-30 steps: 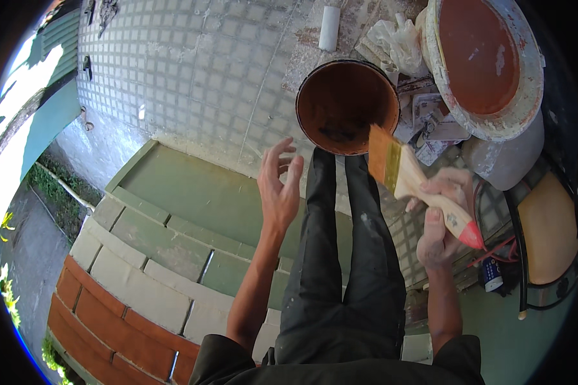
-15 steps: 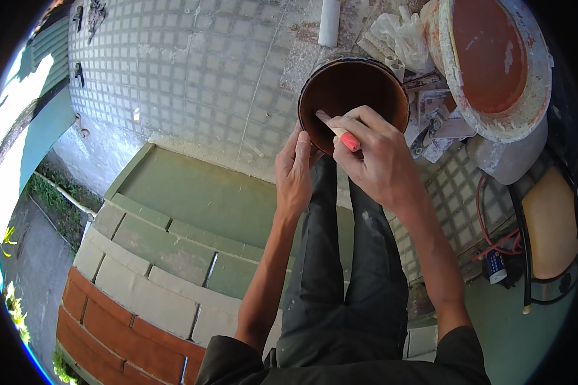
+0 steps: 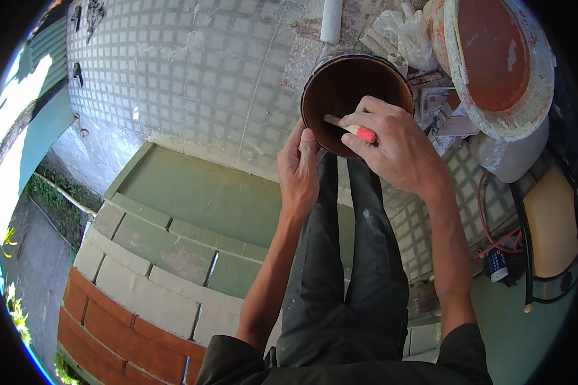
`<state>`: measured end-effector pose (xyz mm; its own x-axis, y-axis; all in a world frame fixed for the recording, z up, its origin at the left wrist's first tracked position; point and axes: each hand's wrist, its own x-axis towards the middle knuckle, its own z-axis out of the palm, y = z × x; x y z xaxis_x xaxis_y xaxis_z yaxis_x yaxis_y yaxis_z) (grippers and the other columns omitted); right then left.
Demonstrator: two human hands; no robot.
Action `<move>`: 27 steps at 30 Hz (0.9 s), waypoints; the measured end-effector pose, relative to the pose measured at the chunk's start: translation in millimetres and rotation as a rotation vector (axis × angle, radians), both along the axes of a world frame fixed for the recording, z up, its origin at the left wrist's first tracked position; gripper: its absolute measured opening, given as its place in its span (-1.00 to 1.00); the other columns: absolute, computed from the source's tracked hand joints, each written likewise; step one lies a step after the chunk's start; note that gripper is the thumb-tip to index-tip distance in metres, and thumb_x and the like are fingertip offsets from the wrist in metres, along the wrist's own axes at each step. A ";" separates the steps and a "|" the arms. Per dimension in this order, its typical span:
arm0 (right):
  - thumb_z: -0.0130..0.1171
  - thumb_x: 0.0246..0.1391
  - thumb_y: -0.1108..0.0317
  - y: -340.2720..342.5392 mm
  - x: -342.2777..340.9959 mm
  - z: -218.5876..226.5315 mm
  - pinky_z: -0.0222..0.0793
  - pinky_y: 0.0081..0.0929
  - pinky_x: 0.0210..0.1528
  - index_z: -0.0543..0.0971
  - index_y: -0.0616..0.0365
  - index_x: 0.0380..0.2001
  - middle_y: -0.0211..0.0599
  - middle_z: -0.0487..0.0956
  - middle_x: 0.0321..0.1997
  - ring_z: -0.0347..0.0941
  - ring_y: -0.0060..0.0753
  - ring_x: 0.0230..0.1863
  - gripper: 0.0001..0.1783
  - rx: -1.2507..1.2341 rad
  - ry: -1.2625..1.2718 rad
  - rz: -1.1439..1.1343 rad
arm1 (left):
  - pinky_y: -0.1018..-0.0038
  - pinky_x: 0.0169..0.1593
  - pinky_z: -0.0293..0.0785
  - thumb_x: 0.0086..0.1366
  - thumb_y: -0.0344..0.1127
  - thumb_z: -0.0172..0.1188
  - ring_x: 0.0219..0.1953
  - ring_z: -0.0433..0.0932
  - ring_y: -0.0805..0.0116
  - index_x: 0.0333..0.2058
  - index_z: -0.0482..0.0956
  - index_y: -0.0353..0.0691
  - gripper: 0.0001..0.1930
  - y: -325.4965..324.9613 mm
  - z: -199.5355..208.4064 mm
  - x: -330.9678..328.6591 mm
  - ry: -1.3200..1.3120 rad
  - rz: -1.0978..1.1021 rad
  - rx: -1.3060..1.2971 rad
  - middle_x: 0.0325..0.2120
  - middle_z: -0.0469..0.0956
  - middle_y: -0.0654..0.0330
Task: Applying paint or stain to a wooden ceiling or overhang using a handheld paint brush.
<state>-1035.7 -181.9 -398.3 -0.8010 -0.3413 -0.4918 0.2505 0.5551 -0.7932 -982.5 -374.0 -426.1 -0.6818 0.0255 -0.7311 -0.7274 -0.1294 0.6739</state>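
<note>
A round paint bucket [image 3: 366, 74], dark-rimmed and stained reddish brown inside, is in front of me above my legs. My left hand [image 3: 300, 163] grips its near left rim, the thumb at the edge and the fingers on the outside. Over the mouth of the bucket, my right hand [image 3: 404, 147] is closed on a paintbrush [image 3: 365, 134] with a pale wooden handle and a red end. The brush slants into the bucket toward its left wall. Its bristles cannot be made out against the dark inside.
A large paint-crusted bucket [image 3: 494, 51] of reddish-brown paint stands at the upper right, beside a plastic bag [image 3: 404, 38] and scraps. A white pipe [image 3: 331, 22] lies beyond on the tiled floor [image 3: 218, 77]. Left are a green ledge [image 3: 199, 192] and painted bricks [image 3: 141, 327]; right, a chair [image 3: 549, 221].
My right hand has shifted right with the paintbrush, its handle lying flatter now. The bucket and my left hand have moved slightly right too.
</note>
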 end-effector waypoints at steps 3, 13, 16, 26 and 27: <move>0.28 0.11 0.37 13.4 -7.1 7.6 0.39 -0.19 -0.22 0.66 0.33 -0.15 -0.11 0.50 -0.35 0.49 -0.06 -0.33 -0.72 -0.024 0.066 0.085 | 0.37 0.13 0.55 0.60 -0.10 -0.09 0.05 0.56 0.38 0.35 0.29 -0.35 -0.47 6.0 -0.7 -0.4 0.029 0.016 -0.019 0.07 0.54 0.09; 0.30 0.08 0.42 -1.5 -2.9 -12.4 0.43 -0.19 -0.12 0.68 0.34 -0.20 -0.07 0.57 -0.29 0.56 0.00 -0.22 -0.76 0.079 0.040 0.033 | 0.35 0.17 0.57 0.59 -0.04 -0.10 0.03 0.60 0.30 0.29 0.34 -0.40 -0.46 7.2 -0.3 1.7 0.048 0.003 -0.059 0.04 0.55 0.02; 0.30 0.08 0.41 11.4 -7.0 -6.8 0.43 -0.18 -0.11 0.69 0.33 -0.19 -0.07 0.59 -0.27 0.56 0.01 -0.23 -0.75 0.049 -0.001 0.096 | 0.35 0.17 0.57 0.59 -0.05 -0.10 0.03 0.59 0.32 0.28 0.36 -0.39 -0.47 8.1 -2.0 1.7 0.070 -0.008 -0.093 0.03 0.55 0.04; 0.19 0.06 0.43 -9.1 -13.7 -14.1 0.54 -0.24 -0.10 0.69 0.36 -0.29 0.06 0.70 -0.25 0.66 0.04 -0.20 -0.78 0.225 0.136 -0.303 | 0.30 0.13 0.59 0.60 -0.06 -0.13 0.05 0.59 0.30 0.39 0.21 -0.31 -0.44 7.7 1.8 -1.5 0.090 -0.067 -0.135 0.11 0.51 0.05; 0.18 0.05 0.44 -13.5 -8.2 -23.4 0.55 -0.23 -0.13 0.68 0.39 -0.29 0.11 0.68 -0.28 0.65 0.09 -0.22 -0.77 0.183 0.172 -0.386 | 0.30 0.12 0.60 0.61 -0.07 -0.15 0.06 0.59 0.28 0.41 0.17 -0.30 -0.44 8.9 2.4 -1.9 0.085 -0.088 -0.162 0.13 0.50 0.06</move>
<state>-1043.9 -195.4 -421.7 -0.9277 0.0780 -0.3652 0.3398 0.5819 -0.7389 -984.4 -365.1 -423.7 -0.7414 -0.0262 -0.6706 -0.6710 0.0473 0.7400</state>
